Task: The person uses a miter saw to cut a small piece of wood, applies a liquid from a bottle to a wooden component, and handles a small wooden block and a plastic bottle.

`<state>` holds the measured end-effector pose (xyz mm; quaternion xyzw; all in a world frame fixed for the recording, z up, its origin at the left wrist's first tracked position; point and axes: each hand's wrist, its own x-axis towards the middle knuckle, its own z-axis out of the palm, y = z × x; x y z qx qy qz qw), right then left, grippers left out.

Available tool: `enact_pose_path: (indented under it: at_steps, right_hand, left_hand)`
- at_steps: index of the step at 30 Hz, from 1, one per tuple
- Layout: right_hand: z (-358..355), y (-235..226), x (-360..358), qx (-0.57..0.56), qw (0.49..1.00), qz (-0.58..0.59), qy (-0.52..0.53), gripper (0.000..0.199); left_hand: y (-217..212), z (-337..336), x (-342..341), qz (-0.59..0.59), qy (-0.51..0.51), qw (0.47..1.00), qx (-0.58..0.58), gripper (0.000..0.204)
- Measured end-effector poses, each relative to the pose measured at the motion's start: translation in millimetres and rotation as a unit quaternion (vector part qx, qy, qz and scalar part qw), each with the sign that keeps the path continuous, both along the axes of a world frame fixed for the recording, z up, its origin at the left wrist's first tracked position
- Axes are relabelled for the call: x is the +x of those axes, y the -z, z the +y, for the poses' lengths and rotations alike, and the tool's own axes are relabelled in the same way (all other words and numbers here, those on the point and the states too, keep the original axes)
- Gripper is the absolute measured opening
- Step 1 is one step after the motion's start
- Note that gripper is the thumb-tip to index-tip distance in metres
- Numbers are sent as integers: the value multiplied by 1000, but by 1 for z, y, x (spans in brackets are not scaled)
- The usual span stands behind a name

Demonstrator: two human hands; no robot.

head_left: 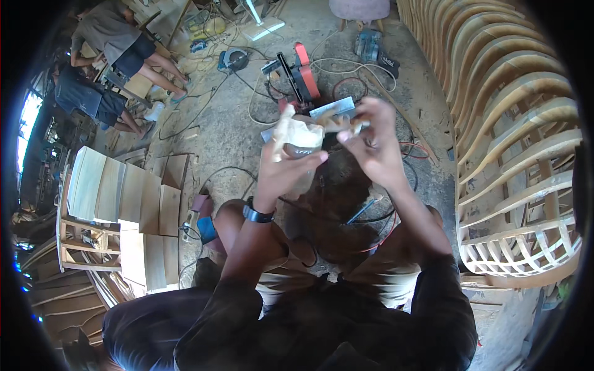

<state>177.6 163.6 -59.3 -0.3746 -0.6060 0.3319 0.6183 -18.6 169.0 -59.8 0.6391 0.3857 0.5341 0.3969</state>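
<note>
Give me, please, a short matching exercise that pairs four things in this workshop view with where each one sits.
1. wristwatch
2. red and black power tool
3. stacked wooden boards
4. curved wooden frames

a. along the right edge
b. on the left wrist
c. on the floor beyond the hands
d. on a rack at the left

Pairs: 1-b, 2-c, 3-d, 4-a

The dusty concrete floor [235, 133] carries tangled cables [346, 68], a red-and-black power tool [300, 77], a circular saw [233, 60], and what may be a sander [368, 44].
</note>
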Motion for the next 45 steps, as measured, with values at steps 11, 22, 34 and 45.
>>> enact_pose_path:
  at_steps: [11,22,34,45]
  right_hand:
    - [-10,15,-30,-34,975,-204,83,69]
    - [9,46,-33,-56,996,-61,-21,50]
    - [0,31,-36,10,981,-191,38,35]
    - [-2,22,-30,20,978,-207,-22,20]
  left_hand:
    - [31,4,15,330,-222,898,187,74]
    - [40,7,13,235,-212,921,228,63]
    - [40,8,9,289,-169,907,256,31]
    - [38,-2,-6,223,-74,950,207,16]
